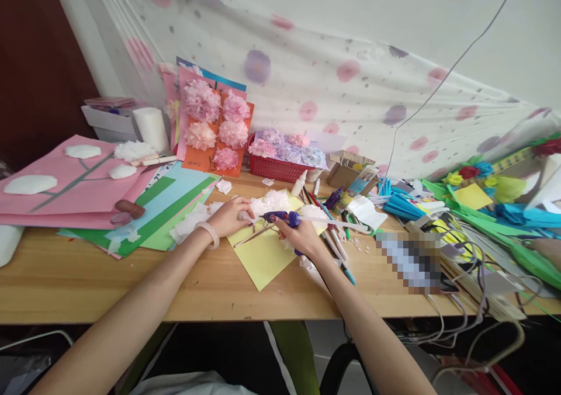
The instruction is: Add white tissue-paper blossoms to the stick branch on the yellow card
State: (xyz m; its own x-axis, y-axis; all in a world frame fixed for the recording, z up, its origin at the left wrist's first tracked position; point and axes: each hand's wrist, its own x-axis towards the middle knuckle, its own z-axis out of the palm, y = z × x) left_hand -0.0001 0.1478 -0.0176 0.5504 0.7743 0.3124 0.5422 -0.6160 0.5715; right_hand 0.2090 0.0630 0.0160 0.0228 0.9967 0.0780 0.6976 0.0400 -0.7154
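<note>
In my right hand (pixel 302 236) is a blue-purple hot glue gun (pixel 287 218), its nozzle pointing left and a long translucent glue stick (pixel 339 222) coming out of its back. Below it lies a sheet of yellow paper (pixel 260 266) with brown branch lines on it. My left hand (pixel 232 217) is at the sheet's upper left edge, close to the nozzle, with fingers curled down; what they pinch, if anything, is hidden. White paper flowers (pixel 276 199) sit at the top of the sheet. Loose white tissue pieces (pixel 189 222) lie beside my left wrist.
Pink board with white shapes (pixel 83 179) and coloured paper (pixel 153 208) lie left. Behind are a flower card (pixel 219 126) and a red basket (pixel 274 167). Pens (pixel 335 240), a pixelated phone-like object (pixel 409 263) and tangled cables (pixel 477 266) lie right. Another person's hand (pixel 547 250) shows far right.
</note>
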